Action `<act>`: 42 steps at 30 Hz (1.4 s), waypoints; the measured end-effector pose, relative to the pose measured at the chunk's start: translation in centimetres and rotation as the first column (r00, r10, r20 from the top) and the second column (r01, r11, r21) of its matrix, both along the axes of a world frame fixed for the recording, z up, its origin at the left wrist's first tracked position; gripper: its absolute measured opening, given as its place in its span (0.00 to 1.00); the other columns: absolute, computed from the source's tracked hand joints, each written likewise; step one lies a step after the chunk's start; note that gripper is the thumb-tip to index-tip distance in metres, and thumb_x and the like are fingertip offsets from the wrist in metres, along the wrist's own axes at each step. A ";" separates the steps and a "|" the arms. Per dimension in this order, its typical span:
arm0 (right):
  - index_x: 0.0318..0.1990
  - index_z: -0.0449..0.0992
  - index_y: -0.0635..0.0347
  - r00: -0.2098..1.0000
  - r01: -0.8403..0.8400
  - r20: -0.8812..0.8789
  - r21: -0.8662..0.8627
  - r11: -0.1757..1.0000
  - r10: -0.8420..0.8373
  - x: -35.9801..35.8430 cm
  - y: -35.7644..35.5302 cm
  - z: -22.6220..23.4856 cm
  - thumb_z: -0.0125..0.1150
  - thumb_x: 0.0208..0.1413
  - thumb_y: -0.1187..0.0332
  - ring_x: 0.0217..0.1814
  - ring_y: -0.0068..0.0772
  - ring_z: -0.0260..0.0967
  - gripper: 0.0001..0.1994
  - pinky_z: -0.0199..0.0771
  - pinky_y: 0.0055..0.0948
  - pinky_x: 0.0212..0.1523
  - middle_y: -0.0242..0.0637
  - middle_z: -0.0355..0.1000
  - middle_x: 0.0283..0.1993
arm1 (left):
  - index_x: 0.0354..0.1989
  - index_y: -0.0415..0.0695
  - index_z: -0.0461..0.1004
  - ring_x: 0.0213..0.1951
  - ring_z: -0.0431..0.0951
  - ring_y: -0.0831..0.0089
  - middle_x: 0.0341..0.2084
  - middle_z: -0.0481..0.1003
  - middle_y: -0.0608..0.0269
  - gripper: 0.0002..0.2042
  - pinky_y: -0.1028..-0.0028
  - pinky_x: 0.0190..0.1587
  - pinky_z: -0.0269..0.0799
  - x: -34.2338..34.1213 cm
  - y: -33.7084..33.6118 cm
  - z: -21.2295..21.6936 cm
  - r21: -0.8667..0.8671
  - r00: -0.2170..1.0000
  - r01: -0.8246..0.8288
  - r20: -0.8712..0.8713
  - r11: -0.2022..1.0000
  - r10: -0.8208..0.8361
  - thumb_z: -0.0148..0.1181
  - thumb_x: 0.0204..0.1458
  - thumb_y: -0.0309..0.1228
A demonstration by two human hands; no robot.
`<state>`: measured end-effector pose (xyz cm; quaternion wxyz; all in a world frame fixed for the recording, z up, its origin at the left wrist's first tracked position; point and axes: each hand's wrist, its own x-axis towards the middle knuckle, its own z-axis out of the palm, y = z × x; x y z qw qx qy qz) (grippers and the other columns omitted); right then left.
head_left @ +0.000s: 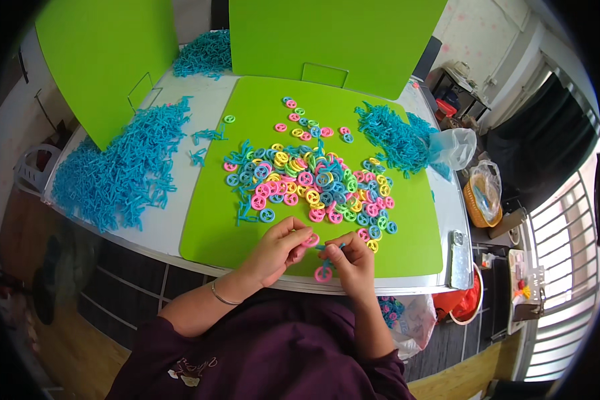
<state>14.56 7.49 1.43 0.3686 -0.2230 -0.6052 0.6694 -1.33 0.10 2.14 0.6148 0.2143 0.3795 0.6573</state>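
Over the near edge of the green mat (213, 227), my left hand (280, 247) pinches a small pink plastic wheel (311, 241) with spokes. Close beside it, my right hand (351, 263) grips a blue plastic piece (322, 247) between thumb and fingers. A second pink wheel (323, 274) hangs below that piece and looks attached to it. Whether the blue piece touches the wheel in my left hand, I cannot tell. Beyond both hands spreads a pile of pink, yellow, green and blue wheels (305, 179).
Heaps of blue plastic pieces lie at the left (123, 170), far left (203, 53) and right (393, 137). Two green boards (340, 40) stand upright at the back. A phone (459, 260) rests at the table's right edge; a clear plastic bag (417, 323) sits below.
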 end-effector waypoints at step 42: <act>0.47 0.74 0.66 0.941 -0.265 0.218 0.006 0.964 0.258 0.7 1.0 0.1 0.53 0.60 0.73 0.43 0.19 0.68 0.11 0.67 0.21 0.46 0.33 0.75 0.42 | 0.33 0.45 0.65 0.21 0.64 0.88 0.21 0.67 0.73 0.05 0.86 0.23 0.59 -1.5 -0.1 -0.9 -0.012 0.875 0.137 -0.467 0.990 -0.127 0.50 0.60 0.31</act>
